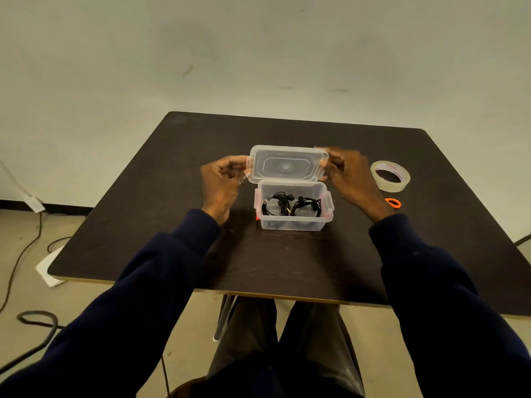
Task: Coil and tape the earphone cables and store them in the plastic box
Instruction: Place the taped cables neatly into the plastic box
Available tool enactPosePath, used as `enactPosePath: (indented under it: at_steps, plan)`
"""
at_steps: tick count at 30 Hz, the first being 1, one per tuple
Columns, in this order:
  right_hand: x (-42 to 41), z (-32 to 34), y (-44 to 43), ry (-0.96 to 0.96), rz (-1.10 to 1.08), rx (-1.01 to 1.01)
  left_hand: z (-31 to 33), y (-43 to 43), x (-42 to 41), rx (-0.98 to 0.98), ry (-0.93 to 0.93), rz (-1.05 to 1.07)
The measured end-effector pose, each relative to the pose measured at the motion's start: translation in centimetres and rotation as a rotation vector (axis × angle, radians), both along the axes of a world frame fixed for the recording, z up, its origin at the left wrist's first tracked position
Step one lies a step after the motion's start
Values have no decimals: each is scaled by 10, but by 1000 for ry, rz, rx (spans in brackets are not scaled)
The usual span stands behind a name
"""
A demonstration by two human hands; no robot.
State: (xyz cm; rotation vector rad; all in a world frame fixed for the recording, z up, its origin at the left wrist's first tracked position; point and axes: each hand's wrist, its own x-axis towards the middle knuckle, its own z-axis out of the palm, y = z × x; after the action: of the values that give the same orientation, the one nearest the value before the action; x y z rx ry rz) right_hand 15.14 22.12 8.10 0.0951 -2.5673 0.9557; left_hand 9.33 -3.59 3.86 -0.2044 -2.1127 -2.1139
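A clear plastic box [293, 224] with orange side clips stands in the middle of the dark table [161, 225]. Two coiled black earphone cables [290, 206] lie inside it, side by side. Its clear lid [287, 165] is held above the box's far edge, tilted up towards me. My left hand [219, 185] pinches the lid's left end and my right hand [349, 179] pinches its right end.
A roll of clear tape [390, 176] lies on the table to the right of the box. An orange scissors handle [393, 203] shows behind my right wrist. Cables [37, 323] and a white block [46, 268] lie on the floor at left.
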Motion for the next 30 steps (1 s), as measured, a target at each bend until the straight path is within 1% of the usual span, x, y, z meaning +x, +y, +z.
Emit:
enactPosePath:
  at_steps: [5,10,12,16,19,21,23,25,26,28,30]
  plan:
    - [30,-10,7,44,25,-21,-5,0,20,8,11,-77]
    - [58,-38,4,87,35,39,-15,1,39,33,-29,-126]
    - [65,-48,4,57,30,59,-19,2,43,38,-42,-149]
    - [68,-63,2,35,16,110,-21,2,43,66,-88,-143]
    - [69,-62,2,14,-14,103,-23,3,47,96,-112,-124]
    - [72,-61,0,38,-41,94,-24,5,49,112,-140,-102]
    - [75,-60,-3,117,-74,50,-24,8,51,152,-210,-73]
    - [74,-55,-9,148,-169,-46,-21,10,50,194,-277,-35]
    - [71,-51,-12,114,-226,-114,-20,12,49,200,-296,-17]
    - [61,-45,-13,-20,-309,-249,-17,14,46,189,-334,-1]
    - [52,-44,-10,-133,-321,-405,-14,15,43,189,-390,-13]
